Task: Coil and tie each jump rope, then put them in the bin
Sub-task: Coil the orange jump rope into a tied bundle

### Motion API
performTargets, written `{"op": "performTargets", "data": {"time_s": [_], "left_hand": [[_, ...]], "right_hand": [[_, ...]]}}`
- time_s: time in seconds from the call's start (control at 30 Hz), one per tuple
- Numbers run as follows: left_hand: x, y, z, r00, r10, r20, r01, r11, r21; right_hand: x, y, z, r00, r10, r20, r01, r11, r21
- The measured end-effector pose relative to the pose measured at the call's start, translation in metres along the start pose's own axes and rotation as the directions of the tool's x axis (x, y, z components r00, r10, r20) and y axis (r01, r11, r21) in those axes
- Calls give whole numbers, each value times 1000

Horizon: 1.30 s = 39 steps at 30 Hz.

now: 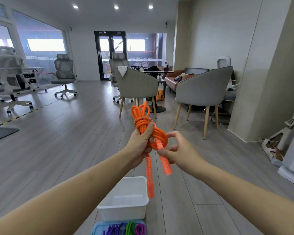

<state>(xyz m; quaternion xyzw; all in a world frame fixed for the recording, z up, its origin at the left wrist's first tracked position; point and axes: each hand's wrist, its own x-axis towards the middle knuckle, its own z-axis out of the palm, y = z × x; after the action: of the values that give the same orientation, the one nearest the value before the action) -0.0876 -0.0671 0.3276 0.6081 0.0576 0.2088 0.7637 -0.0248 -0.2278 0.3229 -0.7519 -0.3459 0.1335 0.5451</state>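
**Fingers clamp an orange rope bundle above the waiting bin**

Fingers (147, 133) of the left hand (140, 143) are curled tight round the coiled orange jump rope (157, 135), thumb pressed over the strands, so the loops cannot spring apart while the knot is worked. The right hand (178, 150) pinches one orange-and-white handle (165, 164) between thumb and forefinger just below the knot, probably to draw it through and snug the tie; its other fingers are loosely spread.

Going from large to small: grey wooden floor (66, 141) fills the room, with grey armchairs (204, 89) and office chairs (64, 72) well behind. Directly below the hands sits a white bin (124, 209), nothing visible inside it, placed where the finished bundle can simply be lowered in. Touching its near side is a blue tray (98, 226) holding purple and green ropes (126, 228), likely the ones not yet coiled. The second handle (149, 177) hangs free from the left fist, over the bin.

Lettering on the far glass reads "TOGETHER AS ONE"; no brand shows on the rope.
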Motion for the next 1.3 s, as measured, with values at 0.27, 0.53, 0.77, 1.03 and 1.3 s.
{"op": "performTargets", "data": {"time_s": [0.27, 0.53, 0.77, 1.03, 1.3], "left_hand": [[12, 1, -28, 965, 147, -215, -138, 989, 59], [6, -8, -5, 994, 101, 30, -103, 990, 96], [-3, -12, -4, 993, 7, 114, -23, 990, 142], [-3, -8, 6, 998, 38, -48, -43, 991, -124], [-3, 5, 1, 988, 85, -127, -93, 994, -57]], "right_hand": [[-5, 9, 10, 953, 108, 281, -83, 991, -102], [-3, 7, 6, 956, 106, 274, -86, 993, -84], [-4, 1, -2, 946, 82, 312, -23, 982, -187], [-11, -2, -1, 902, 156, 402, -65, 971, -231], [-14, 6, 3, 898, 160, 410, -28, 951, -309]]}}
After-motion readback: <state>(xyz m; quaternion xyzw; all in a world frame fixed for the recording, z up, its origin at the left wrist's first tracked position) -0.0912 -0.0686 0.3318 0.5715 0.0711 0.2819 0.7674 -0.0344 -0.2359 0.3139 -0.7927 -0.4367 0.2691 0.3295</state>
